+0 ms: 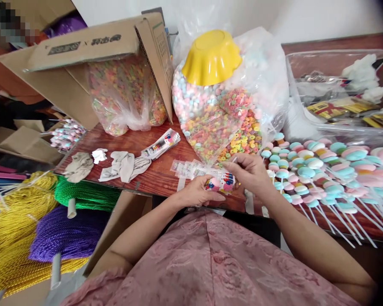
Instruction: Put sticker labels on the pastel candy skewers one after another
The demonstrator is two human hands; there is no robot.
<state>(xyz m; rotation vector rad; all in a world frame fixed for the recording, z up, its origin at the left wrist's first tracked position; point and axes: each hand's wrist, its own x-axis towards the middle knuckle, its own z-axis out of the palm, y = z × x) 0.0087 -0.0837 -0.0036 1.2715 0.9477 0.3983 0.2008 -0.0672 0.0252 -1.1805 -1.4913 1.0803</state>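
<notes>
A small clear plastic packet with colourful print point(227, 182) lies between the two hands, just above the table edge, with something pink and rounded at its left end. The left hand point(199, 190) has its thumb and fingers closed on that end; the right hand point(250, 170) has thumb and forefinger pinched together on what looks like a thin white stick point(234, 160). A light left-hand hold would probably serve best, keeping the film flat and uncreased, with the stick steered clear of the packet's walls. Just beyond the left fingers, overlapping flat clear packets point(190, 170) lie on the reddish-brown wooden table point(164, 180); just beyond the right fingertips bulges a clear bag of multicoloured candy rings point(204, 127). Right of that hand spread pastel marshmallow skewers point(309, 172).
</notes>
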